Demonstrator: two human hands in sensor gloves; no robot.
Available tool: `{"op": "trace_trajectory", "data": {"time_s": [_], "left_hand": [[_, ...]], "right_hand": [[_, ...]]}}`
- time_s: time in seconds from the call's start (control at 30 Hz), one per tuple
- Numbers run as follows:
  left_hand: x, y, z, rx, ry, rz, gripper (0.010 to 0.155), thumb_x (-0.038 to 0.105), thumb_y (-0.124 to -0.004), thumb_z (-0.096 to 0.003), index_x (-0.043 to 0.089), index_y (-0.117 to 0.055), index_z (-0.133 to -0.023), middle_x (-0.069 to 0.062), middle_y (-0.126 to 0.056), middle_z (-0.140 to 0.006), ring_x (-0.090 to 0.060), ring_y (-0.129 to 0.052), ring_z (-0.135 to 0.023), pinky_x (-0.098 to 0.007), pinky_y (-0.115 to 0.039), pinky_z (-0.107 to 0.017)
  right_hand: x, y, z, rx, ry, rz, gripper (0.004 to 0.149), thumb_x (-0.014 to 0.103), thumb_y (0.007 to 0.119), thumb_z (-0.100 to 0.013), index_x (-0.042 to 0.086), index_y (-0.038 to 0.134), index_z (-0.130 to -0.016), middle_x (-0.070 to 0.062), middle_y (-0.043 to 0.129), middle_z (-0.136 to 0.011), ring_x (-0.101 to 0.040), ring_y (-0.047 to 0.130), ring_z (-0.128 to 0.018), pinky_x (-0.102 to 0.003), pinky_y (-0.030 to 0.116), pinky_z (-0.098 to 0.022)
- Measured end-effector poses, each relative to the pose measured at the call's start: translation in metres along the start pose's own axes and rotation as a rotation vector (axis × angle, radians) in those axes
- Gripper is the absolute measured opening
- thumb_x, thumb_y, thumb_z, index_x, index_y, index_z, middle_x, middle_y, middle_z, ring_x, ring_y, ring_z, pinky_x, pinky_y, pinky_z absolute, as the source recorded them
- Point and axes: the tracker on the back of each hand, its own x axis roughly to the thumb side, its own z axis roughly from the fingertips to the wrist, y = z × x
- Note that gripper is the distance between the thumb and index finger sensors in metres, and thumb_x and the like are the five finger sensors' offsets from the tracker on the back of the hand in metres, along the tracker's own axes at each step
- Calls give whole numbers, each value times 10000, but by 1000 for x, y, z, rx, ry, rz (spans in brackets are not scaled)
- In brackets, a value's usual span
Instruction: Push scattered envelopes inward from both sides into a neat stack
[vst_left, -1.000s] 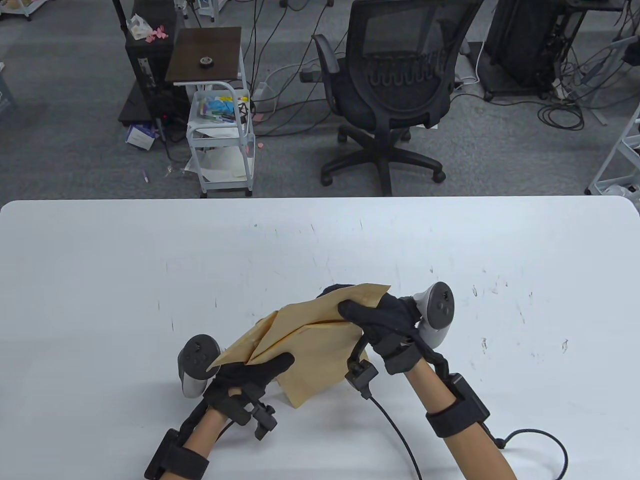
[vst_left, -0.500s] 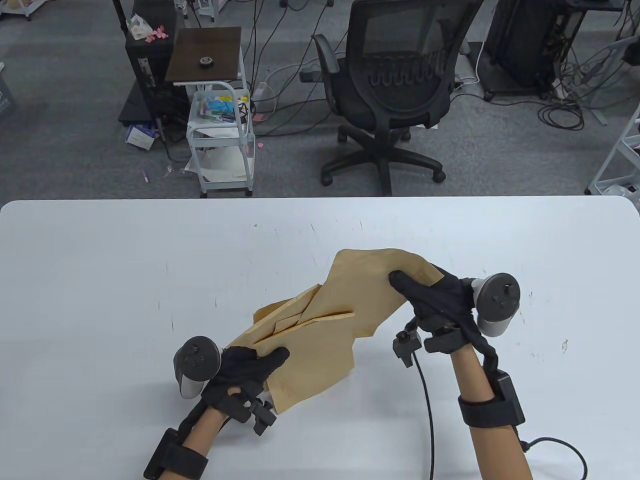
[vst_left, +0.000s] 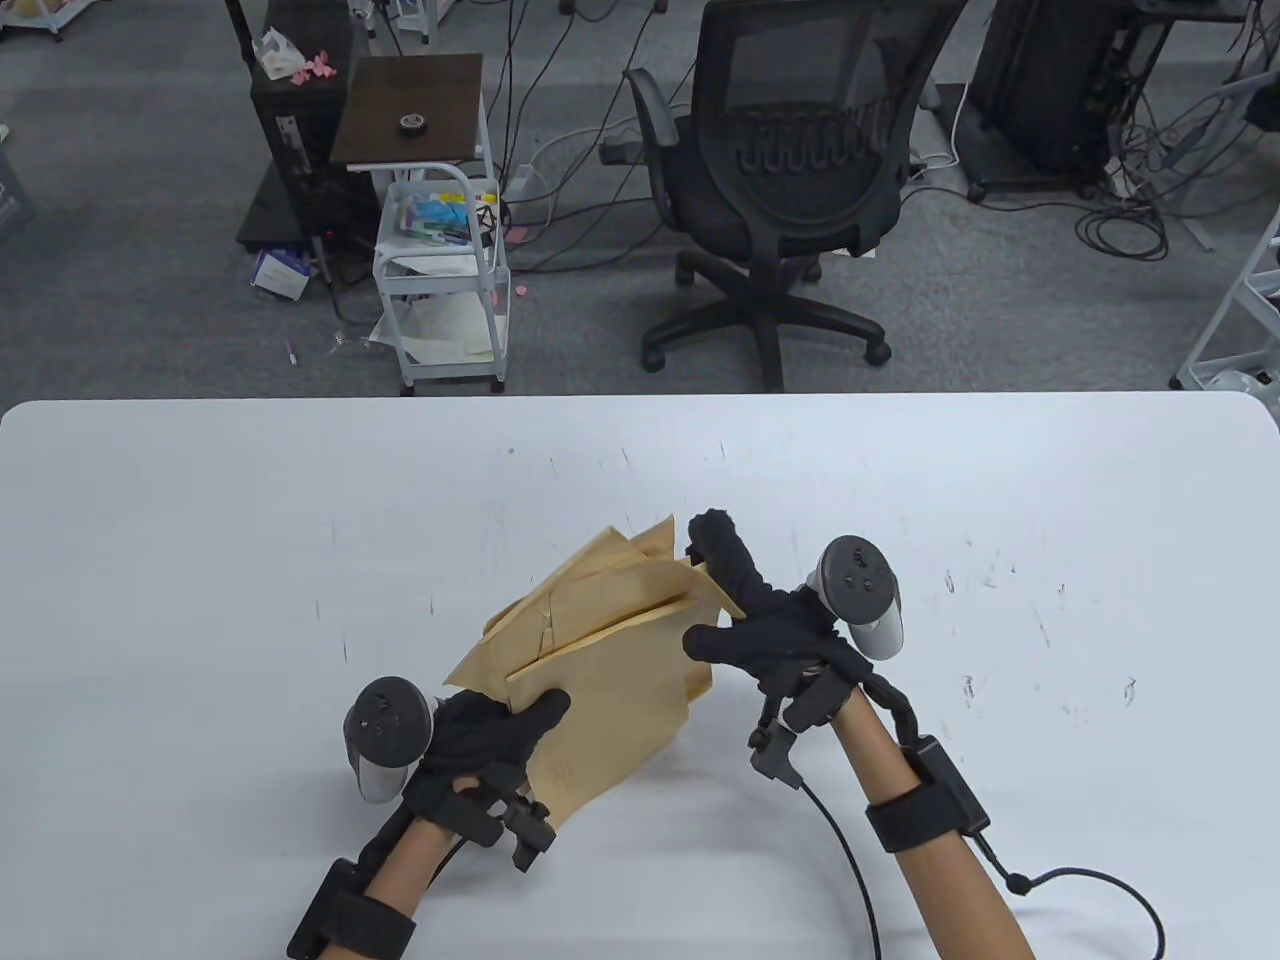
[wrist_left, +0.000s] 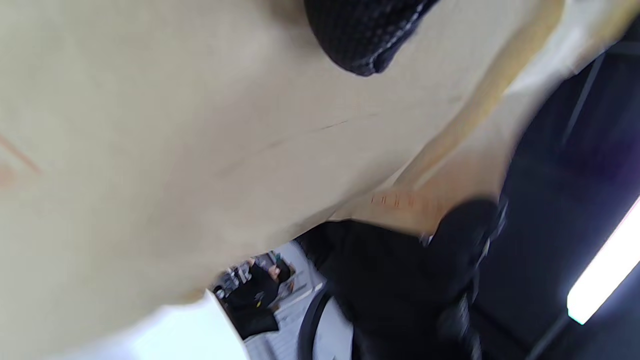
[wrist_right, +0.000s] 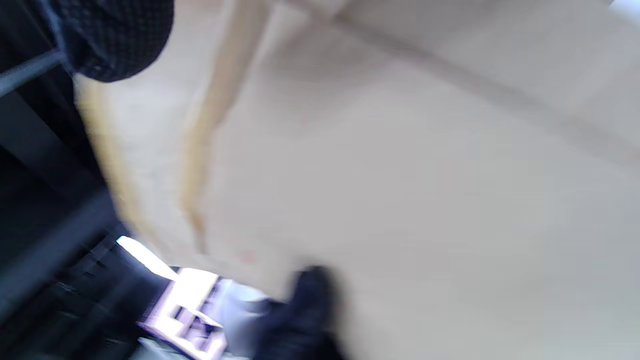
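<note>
Several brown paper envelopes form a loose, fanned bundle lifted at a tilt above the white table. My left hand grips the bundle's lower left corner, thumb on top. My right hand is spread against the bundle's right edge, one finger stretched up along the far corner and the thumb at the near side. The envelopes fill the left wrist view under a gloved fingertip. They also fill the blurred right wrist view.
A cable runs from my right wrist across the table's near right part. Beyond the far table edge stand an office chair and a small white cart on the floor.
My right hand swung an envelope out to the right, then came back left and pressed it in. The bundle is now narrower and more gathered. My left hand has kept its grip.
</note>
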Motion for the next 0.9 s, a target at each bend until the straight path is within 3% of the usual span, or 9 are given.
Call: {"op": "trace_trajectory", "data": {"time_s": [0.17, 0.27, 0.37, 0.43, 0.53, 0.67, 0.77, 0.83, 0.9], "left_hand": [[-6, 7, 0, 76, 19, 201, 472, 248, -779, -467, 361, -756, -924, -14, -854, -914, -296, -924, -828, -598, -743, -660], [-7, 5, -2, 29, 12, 285, 473, 241, -783, -465, 348, -761, -925, -23, -857, -910, -307, -923, -821, -611, -733, -657], [-5, 0, -4, -58, -10, 215, 492, 262, -789, -478, 337, -722, -960, -33, -827, -942, -316, -896, -849, -619, -708, -670], [-2, -3, -4, -93, -27, 142, 580, 339, -809, -473, 323, -633, -1025, -61, -744, -1020, -371, -806, -928, -644, -659, -690], [2, 0, -3, -78, -42, 154, 740, 429, -831, -459, 279, -485, -1095, -84, -649, -1086, -400, -746, -973, -655, -628, -708], [13, 4, -4, -40, -65, 117, 616, 381, -810, -478, 313, -592, -1050, -29, -794, -982, -349, -842, -909, -650, -659, -695], [25, -3, -5, -67, -99, -43, 588, 385, -800, -480, 320, -615, -1035, -35, -792, -987, -359, -832, -920, -657, -655, -694], [32, 0, -4, -36, -114, -119, 615, 416, -804, -466, 319, -611, -1041, -52, -755, -1021, -392, -788, -947, -664, -642, -693], [40, 12, -6, -67, -136, -74, 728, 460, -813, -455, 280, -514, -1093, -104, -633, -1100, -449, -689, -1000, -692, -595, -705]], "right_hand": [[-6, -14, 6, 34, 110, 298, 1282, 571, 790, -406, -141, -130, -944, -458, -67, -1027, -724, 84, -897, -797, 248, -637], [-16, 0, 2, 165, 69, 157, 1295, 560, 808, -398, -177, -111, -935, -492, 11, -1030, -745, 163, -901, -812, 284, -626], [-14, 15, -4, 149, 12, 24, 1253, 523, 836, -397, -181, -29, -968, -464, 180, -1074, -712, 316, -934, -816, 326, -621], [-8, 26, -9, 113, -42, -24, 1127, 498, 842, -413, -163, 165, -1026, -366, 519, -1054, -586, 635, -903, -795, 458, -618], [0, 29, -10, 104, -66, -48, 1003, 486, 850, -411, -101, 350, -1052, -265, 697, -982, -492, 791, -820, -805, 485, -595], [12, 20, -6, -18, -84, -9, 900, 434, 861, -425, -41, 431, -1058, -221, 740, -983, -491, 775, -850, -814, 450, -601], [13, 33, -8, 137, -61, 46, 685, 387, 843, -462, 62, 585, -1008, -142, 834, -913, -421, 864, -795, -767, 540, -619], [16, 32, -9, 17, -95, 20, 460, 310, 859, -450, 155, 763, -872, -103, 951, -777, -377, 968, -665, -709, 640, -595], [32, 14, -8, 9, -86, 82, 414, 313, 882, -432, 195, 800, -821, -74, 976, -726, -344, 994, -610, -675, 670, -594]]}}
